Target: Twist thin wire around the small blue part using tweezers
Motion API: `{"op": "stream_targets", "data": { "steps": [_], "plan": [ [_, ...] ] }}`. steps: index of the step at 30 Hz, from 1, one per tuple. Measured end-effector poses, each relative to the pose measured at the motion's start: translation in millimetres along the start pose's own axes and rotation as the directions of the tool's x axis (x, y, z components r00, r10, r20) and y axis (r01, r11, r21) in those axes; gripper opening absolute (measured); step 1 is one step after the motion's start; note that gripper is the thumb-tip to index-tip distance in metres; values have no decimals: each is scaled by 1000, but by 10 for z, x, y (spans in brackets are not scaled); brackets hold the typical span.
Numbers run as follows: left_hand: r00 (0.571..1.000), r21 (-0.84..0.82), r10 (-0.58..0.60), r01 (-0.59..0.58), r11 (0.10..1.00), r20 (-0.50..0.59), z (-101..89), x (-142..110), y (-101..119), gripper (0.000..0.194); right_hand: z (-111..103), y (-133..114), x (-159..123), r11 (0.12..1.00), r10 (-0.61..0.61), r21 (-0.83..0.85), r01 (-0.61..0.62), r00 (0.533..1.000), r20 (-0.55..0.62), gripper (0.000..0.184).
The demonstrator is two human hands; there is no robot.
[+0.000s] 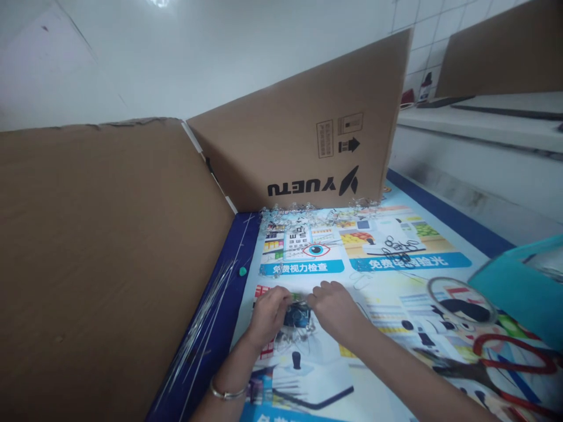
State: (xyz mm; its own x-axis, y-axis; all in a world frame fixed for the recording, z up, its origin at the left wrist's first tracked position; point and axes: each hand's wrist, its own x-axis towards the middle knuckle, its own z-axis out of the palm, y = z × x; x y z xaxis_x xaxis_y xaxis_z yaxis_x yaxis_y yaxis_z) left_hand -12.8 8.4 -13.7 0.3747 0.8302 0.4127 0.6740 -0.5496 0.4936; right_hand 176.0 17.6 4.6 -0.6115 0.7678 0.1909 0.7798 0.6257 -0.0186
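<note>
My left hand (269,312) and my right hand (336,309) face each other low over the printed mat (316,375). Both are closed in a pinch. Between the fingertips runs a short piece of thin wire (299,301), blurred and partly covered by the fingers. Just below the hands lie several small clear bits with fine wire ends (294,337). To the left, a bundle of long thin silvery wires (200,325) rests on the mat's dark blue border, with a small green piece (242,271) near its far end.
Cardboard panels (299,135) stand at the back and left (88,264). Clear wired bits (308,212) line the back panel's foot. Black wire loops (398,249), a pale ring (461,300), a red-handled tool (514,351) and a turquoise pouch (523,287) lie to the right.
</note>
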Motion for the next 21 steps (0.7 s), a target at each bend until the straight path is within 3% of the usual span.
{"op": "stream_targets", "data": {
  "steps": [21],
  "plan": [
    [997, -2, -70, 70, 998, 16, -2, 37, 65, 15, -43, -53, -24, 998, 58, 2, -58, 998, 19, 16]
  ]
}}
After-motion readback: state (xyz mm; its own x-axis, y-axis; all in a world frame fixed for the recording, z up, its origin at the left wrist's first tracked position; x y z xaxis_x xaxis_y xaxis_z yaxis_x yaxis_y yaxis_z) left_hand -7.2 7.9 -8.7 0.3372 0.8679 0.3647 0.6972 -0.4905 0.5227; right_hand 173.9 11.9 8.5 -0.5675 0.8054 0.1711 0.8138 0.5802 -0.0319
